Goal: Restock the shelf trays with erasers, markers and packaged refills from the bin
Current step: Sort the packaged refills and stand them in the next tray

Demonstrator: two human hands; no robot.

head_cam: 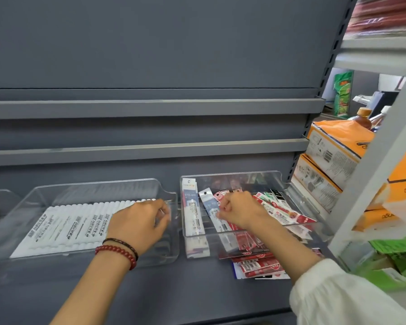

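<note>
Two clear plastic trays stand side by side on the grey shelf. The left tray [21, 207] holds a row of white markers [75, 226] lying flat. My left hand [138, 224] lies inside this tray, to the right of the markers, with its fingers curled by the tray's right wall; what it holds is hidden. The right tray [298, 198] holds packaged refills [281, 209], red, white and blue. Over them, my right hand [239, 212] pinches a blue-and-white refill pack [210, 205]. Another white pack [190, 207] leans at the tray's left wall.
A third clear tray [0, 198] shows at the far left edge. Grey shelf boards [150, 106] run above. Orange-and-white cartons [333, 158] are stacked to the right, beside a white rack post [380, 158]. Green packs [394, 259] lie at the lower right.
</note>
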